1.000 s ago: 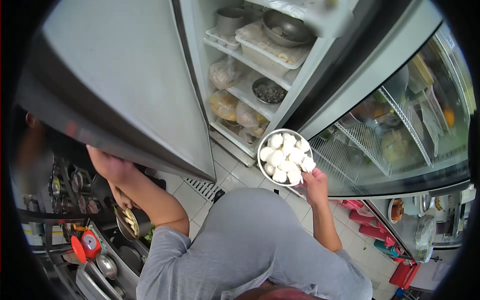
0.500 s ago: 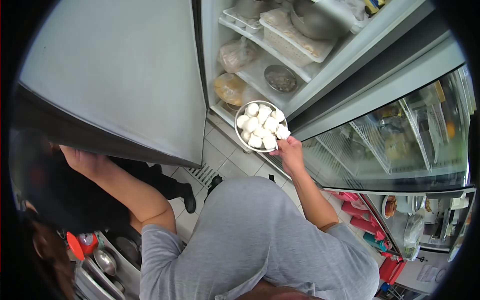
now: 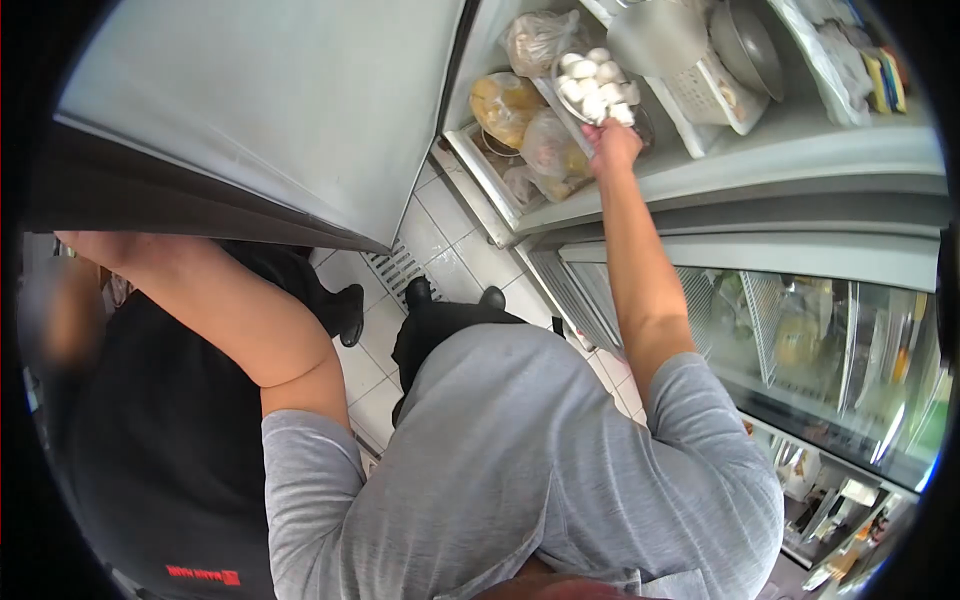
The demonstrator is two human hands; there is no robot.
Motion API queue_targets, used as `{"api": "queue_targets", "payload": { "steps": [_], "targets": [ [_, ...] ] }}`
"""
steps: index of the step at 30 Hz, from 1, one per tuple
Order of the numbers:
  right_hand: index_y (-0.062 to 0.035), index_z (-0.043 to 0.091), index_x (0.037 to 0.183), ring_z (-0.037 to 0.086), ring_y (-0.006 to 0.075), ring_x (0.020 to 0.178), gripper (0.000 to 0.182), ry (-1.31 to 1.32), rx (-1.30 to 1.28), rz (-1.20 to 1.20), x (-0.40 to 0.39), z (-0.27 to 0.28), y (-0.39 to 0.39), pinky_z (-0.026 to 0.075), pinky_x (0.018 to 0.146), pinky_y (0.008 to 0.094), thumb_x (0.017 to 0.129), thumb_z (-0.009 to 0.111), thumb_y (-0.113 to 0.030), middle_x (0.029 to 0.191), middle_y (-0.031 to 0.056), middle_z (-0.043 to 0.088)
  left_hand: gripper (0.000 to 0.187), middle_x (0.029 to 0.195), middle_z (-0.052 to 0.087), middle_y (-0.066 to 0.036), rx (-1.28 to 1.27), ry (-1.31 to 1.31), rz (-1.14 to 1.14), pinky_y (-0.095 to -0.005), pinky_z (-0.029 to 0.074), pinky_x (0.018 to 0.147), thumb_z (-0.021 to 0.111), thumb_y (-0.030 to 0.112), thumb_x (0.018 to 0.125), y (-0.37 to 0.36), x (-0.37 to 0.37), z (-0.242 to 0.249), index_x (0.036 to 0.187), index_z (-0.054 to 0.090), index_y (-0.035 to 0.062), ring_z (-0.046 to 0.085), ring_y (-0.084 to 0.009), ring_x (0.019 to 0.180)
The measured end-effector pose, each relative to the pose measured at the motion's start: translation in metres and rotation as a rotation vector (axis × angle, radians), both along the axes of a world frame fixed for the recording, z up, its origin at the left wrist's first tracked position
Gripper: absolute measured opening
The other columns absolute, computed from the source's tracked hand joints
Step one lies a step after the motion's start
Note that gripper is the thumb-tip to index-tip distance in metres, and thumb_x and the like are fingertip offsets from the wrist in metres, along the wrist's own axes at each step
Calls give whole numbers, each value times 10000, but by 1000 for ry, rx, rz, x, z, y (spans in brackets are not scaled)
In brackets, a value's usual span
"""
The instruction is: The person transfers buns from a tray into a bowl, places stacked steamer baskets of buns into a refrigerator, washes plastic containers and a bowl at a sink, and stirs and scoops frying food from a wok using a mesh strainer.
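Open fridge shelf (image 3: 560,195): right hand (image 3: 612,146) grip clamped on bowl (image 3: 592,85) rim, bowl above fingers.

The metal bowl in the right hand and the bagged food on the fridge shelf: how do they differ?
The metal bowl is rigid and open; the plastic bags are soft and closed. The bowl holds white round pieces; the bags hold yellowish food. The right hand holds the bowl by its rim; the bags rest on the shelf, untouched. Both are inside the open fridge.
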State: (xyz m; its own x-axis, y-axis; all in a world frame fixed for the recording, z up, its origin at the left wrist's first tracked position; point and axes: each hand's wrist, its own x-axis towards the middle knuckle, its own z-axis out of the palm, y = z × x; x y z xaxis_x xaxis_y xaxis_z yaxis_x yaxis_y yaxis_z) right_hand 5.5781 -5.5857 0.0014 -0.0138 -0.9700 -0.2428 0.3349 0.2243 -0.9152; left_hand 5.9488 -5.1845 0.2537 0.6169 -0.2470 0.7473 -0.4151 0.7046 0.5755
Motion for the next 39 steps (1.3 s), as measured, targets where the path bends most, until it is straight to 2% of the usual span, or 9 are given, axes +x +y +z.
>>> {"api": "queue_targets", "payload": {
  "steps": [5,8,9,12,13,16,39],
  "targets": [
    [51,550,1186,668,269,765,278,17,135,-139,10,-20,-99,621,639,341,909,526,44,1047,165,637,385,1270,610,-155,12,1,26,-375,479,995,446,212,1041,4,11,-15,1300,549,-53,594,-246,1149],
    [34,550,1177,662,255,750,265,-22,136,-177,12,-30,-149,619,633,331,913,535,36,1040,156,638,384,1271,608,-158,15,-2,47,-377,476,997,450,209,1039,7,13,-19,1301,547,-55,592,-247,1150],
    [-24,568,1169,656,235,737,217,-25,75,-141,9,-40,-168,598,606,306,953,565,-47,1014,134,643,384,1272,607,-158,19,4,50,-377,475,998,452,208,1039,8,13,-24,1301,546,-56,592,-247,1150],
    [-78,582,1165,653,219,730,191,33,42,-165,10,-41,-191,568,574,282,986,583,-145,1004,104,646,384,1274,605,-161,29,8,66,-379,473,1000,456,205,1038,7,10,-30,1302,544,-58,591,-248,1150],
    [-137,595,1174,649,202,745,200,45,111,-170,8,-47,-212,544,555,281,998,596,-232,1000,79,642,383,1274,605,-161,33,7,71,-380,472,1001,457,204,1037,5,9,-33,1302,543,-59,590,-248,1150],
    [-113,615,1175,674,279,845,222,94,61,-90,-3,-54,-236,575,671,384,1002,564,-242,1095,102,664,383,1276,603,-164,44,16,78,-382,469,1003,461,201,1036,4,6,-40,1303,541,-61,589,-249,1150],
    [-47,631,1155,638,405,1013,274,365,-11,-16,-8,-67,-265,502,900,426,975,528,-227,1229,171,644,383,1289,587,-181,110,11,105,-397,448,1019,492,179,1027,-6,-14,-43,1309,525,-78,580,-256,1152]
  ]
}}
